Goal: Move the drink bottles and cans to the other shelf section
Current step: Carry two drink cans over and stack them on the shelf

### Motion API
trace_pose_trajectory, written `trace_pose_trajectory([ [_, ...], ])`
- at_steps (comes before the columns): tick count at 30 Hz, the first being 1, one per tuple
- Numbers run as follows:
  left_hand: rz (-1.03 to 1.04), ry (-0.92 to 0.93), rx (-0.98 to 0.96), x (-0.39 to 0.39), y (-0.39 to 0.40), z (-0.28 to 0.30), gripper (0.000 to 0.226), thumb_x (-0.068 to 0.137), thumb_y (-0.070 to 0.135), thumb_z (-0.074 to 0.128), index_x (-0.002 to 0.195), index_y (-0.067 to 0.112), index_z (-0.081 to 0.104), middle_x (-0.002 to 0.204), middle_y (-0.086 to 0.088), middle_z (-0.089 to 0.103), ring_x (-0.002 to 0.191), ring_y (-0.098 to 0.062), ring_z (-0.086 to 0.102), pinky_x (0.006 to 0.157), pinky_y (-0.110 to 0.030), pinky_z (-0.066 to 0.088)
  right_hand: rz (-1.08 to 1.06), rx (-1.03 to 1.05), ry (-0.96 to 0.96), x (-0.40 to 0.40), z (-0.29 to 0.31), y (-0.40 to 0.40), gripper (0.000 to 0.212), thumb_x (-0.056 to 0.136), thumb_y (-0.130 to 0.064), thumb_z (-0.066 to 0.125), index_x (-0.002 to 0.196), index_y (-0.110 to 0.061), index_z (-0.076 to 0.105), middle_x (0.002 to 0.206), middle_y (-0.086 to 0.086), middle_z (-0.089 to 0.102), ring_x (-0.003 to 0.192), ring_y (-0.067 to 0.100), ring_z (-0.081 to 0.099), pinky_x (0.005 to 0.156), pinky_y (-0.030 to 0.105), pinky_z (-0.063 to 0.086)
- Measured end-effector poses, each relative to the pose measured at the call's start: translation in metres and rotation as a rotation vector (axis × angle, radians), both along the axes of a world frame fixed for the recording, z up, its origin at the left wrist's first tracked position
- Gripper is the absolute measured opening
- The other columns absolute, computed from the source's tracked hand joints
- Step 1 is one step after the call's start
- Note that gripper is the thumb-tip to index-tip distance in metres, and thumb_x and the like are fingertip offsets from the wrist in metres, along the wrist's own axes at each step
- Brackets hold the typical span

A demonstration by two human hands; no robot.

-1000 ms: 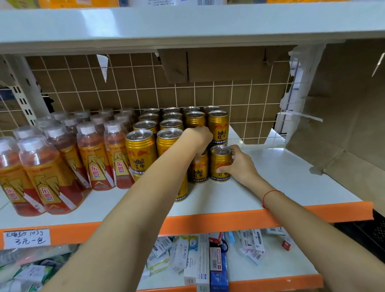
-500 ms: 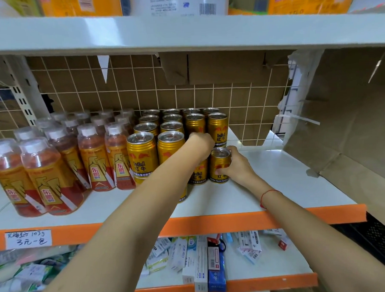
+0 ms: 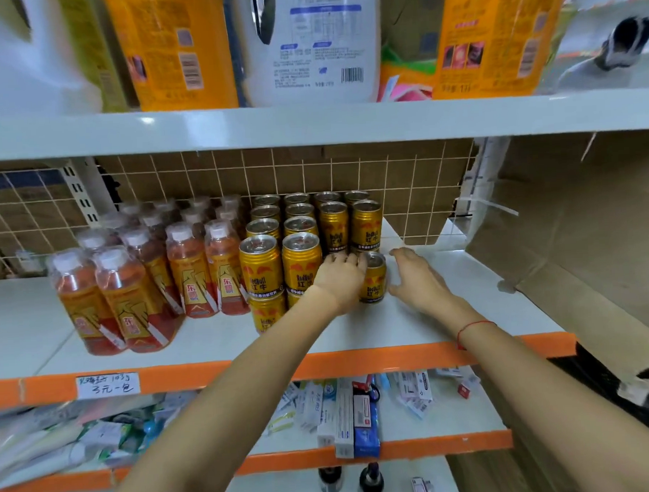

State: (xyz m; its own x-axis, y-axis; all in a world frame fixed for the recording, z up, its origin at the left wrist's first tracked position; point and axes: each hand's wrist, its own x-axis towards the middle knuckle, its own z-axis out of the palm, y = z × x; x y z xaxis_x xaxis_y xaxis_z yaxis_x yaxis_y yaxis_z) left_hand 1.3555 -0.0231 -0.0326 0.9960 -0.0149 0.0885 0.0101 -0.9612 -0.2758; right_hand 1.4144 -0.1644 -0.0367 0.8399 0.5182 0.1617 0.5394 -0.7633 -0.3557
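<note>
1. The middle shelf (image 3: 449, 316) carries nearly all the drinks on its left and centre: shrink-wrapped bottles (image 3: 131, 287) on the left, then a block of gold cans (image 3: 300, 243) stacked two high and running to the far wire grid (image 3: 208, 180).
2. One single can (image 3: 372, 279) stands at the right near corner of that block, on the shelf, upright.
3. The left hand (image 3: 341, 278) lies against this can's left side with fingers curled over the neighbouring spot; whether it grasps a hidden can underneath cannot be told.
4. The right hand (image 3: 417, 275) is just beside the single can on its right, fingers loose and spread, grasping nothing.
5. The shelf to the right of the cans is bare white, up to the cardboard (image 3: 560, 235).
6. Judged from this, the move is hardly begun: no drinks stand in the right part, and the whole stock of bottles and cans is left to shift.
</note>
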Motion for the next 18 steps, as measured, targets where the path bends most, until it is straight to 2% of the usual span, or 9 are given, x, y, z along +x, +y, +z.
trace_pose_trajectory([
  [3,-0.048,-0.049,-0.081,-0.027,0.0,-0.002,0.071,0.093,0.023,0.051,0.15,0.006,0.014,0.148,-0.016,0.033,0.136,-0.032,0.031,0.105,-0.04,0.034,0.059,-0.037,-0.072,-0.018,-0.002,-0.002,0.064,0.082,-0.015,0.064,0.139,-0.011,0.037,0.143,0.01,0.04,0.129,0.029,0.039,0.103,0.036,0.037],
  [6,-0.025,-0.091,-0.162,-0.058,0.001,0.001,0.068,0.094,0.023,0.05,0.15,0.007,0.015,0.153,-0.013,0.026,0.14,-0.03,0.027,0.108,-0.039,0.029,0.122,-0.033,-0.108,-0.037,-0.003,-0.001,0.064,0.08,-0.018,0.064,0.139,-0.013,0.039,0.142,0.01,0.042,0.129,0.029,0.038,0.106,0.037,0.035],
  [9,0.078,-0.105,-0.203,-0.087,0.002,-0.002,0.07,0.094,0.025,0.05,0.151,0.008,0.013,0.155,-0.013,0.023,0.141,-0.029,0.023,0.111,-0.039,0.025,0.165,0.002,-0.091,-0.063,-0.001,0.004,0.06,0.083,-0.019,0.063,0.137,-0.014,0.04,0.141,0.009,0.042,0.13,0.028,0.036,0.107,0.039,0.034],
  [13,0.218,-0.137,-0.266,-0.132,0.012,-0.008,0.075,0.094,0.029,0.054,0.151,0.01,0.01,0.156,-0.011,0.021,0.143,-0.029,0.02,0.114,-0.039,0.021,0.243,-0.016,-0.071,-0.099,-0.005,0.02,0.064,0.088,-0.019,0.06,0.144,-0.011,0.031,0.151,0.007,0.03,0.139,0.023,0.023,0.114,0.036,0.023],
  [18,0.43,-0.146,-0.305,-0.204,0.043,-0.014,0.073,0.094,0.03,0.052,0.151,0.009,0.011,0.155,-0.011,0.023,0.142,-0.029,0.022,0.113,-0.041,0.023,0.387,0.017,-0.115,-0.145,-0.009,0.061,0.067,0.087,-0.023,0.063,0.144,-0.015,0.031,0.148,0.004,0.035,0.137,0.022,0.028,0.113,0.035,0.026],
])
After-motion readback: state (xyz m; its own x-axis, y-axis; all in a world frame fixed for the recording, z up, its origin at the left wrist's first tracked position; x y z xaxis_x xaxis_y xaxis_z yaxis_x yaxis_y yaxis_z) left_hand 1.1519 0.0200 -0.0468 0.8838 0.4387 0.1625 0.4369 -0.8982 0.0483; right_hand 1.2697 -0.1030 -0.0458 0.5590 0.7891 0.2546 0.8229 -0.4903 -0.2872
